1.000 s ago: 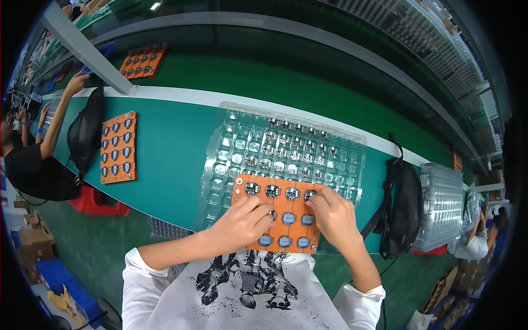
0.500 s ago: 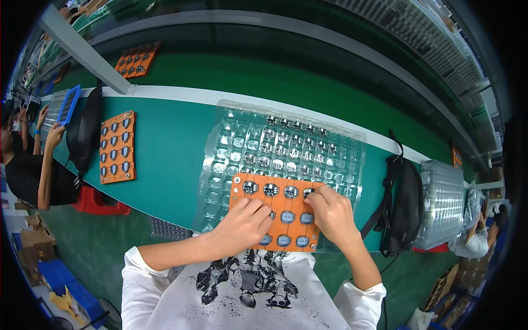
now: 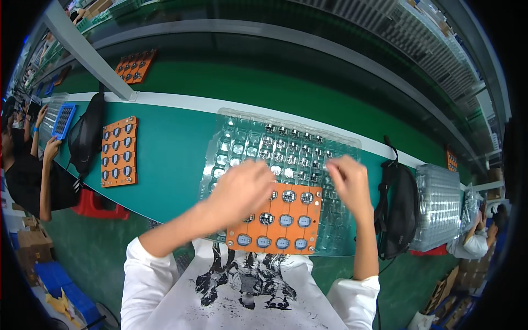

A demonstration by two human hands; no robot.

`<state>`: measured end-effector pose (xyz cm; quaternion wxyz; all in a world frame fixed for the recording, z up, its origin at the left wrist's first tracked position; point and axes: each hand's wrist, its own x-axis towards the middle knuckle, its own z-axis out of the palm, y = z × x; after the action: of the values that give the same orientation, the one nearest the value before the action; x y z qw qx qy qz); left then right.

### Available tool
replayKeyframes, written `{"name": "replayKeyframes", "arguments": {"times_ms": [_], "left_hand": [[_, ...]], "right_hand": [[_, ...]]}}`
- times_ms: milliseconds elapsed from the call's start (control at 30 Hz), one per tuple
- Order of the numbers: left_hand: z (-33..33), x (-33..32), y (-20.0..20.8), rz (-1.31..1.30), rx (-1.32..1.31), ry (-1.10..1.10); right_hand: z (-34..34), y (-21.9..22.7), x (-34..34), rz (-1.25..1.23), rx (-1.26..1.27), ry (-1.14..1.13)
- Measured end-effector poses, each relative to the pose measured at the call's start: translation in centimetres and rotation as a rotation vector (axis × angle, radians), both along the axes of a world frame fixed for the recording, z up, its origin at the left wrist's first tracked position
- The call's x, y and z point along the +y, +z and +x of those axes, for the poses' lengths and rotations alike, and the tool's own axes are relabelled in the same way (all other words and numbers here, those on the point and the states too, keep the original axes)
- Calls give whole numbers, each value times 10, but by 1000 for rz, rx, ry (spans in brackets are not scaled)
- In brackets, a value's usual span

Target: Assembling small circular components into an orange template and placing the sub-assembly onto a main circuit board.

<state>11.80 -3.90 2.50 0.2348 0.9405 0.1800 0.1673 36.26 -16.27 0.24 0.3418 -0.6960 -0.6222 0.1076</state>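
An orange board (image 3: 294, 209) lies at the near side of the bench over a clear plastic blister tray (image 3: 344, 220). Its near row holds round parts with grey-blue faces. Farther rows show dark and silver small round modules (image 3: 289, 196). My left hand (image 3: 242, 190) hovers over the board's far left corner, its fingers smeared by motion. Over the right part of the tray is my right hand (image 3: 350, 179), raised off the board, thumb and fingers curled together; anything between them is hidden. Several small silver-and-black modules (image 3: 291, 158) sit in the tray's pockets.
A second orange board (image 3: 119, 151) with parts lies left on the green bench. Black bags (image 3: 87, 129) hang at both sides. Stacked clear trays (image 3: 437, 206) stand at right. At far left, a person's hand (image 3: 52, 147) is beside a blue tray (image 3: 64, 121).
Both hands have lifted off the orange board. The left moved away from me over its far corner; the right moved away and to the right over the tray. At far left, the blue tray has lowered.
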Motion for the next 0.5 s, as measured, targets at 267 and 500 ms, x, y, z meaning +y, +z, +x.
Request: {"name": "replayKeyframes", "arguments": {"times_ms": [267, 500], "left_hand": [[70, 94, -61, 311, 42, 71], [28, 46, -19, 87, -190, -16]], "right_hand": [[23, -28, 56, -59, -301, -120], [-30, 33, -28, 36, -162, -30]]}}
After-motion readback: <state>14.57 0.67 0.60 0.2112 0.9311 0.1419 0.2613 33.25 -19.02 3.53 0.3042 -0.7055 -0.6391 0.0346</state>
